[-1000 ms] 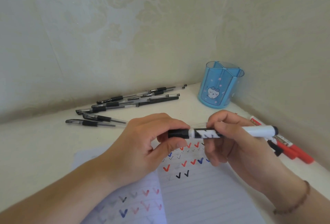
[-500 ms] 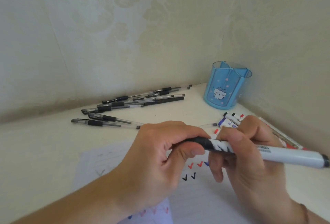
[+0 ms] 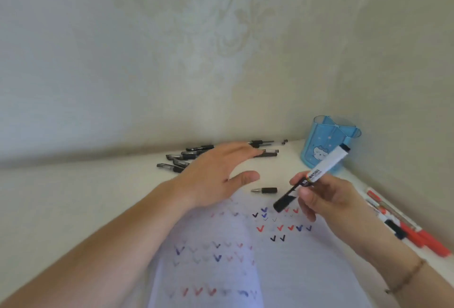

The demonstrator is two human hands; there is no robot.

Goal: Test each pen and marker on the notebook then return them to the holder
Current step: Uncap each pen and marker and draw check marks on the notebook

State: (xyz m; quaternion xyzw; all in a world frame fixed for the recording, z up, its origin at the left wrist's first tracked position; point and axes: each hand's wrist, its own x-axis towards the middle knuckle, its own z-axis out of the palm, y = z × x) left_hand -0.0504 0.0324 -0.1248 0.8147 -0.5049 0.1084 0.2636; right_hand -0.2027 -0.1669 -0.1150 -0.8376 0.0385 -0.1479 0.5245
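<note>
While the white whiteboard marker with black cap and black end (image 3: pixel 317 174) is held in the right hand (image 3: pixel 326 194), pinched between thumb and fingers near its lower part, the left hand (image 3: pixel 216 175) is kept flat and released above the bench (image 3: pixel 73 197), and nothing is grasped by it. The long axis of the marker is tilted: the black cap is directed down and to the left, just above the open lined notebook (image 3: pixel 270 258), and the rear end is directed up and to the right, towards the blue translucent plastic pen holder with a cartoon print (image 3: pixel 326 145). The cap seems to be on, so it is judged that the marker is to be returned. The holder stands in the corner, beyond the right hand and nearer to it than to the left. The page is already covered with red, blue and black check marks. A short black pen piece with a metal tip (image 3: pixel 264 190) is lying between the hands. Black gel pens (image 3: pixel 181 160) are lying behind the left hand, and red-capped markers (image 3: pixel 417 236) at the right edge.
</note>
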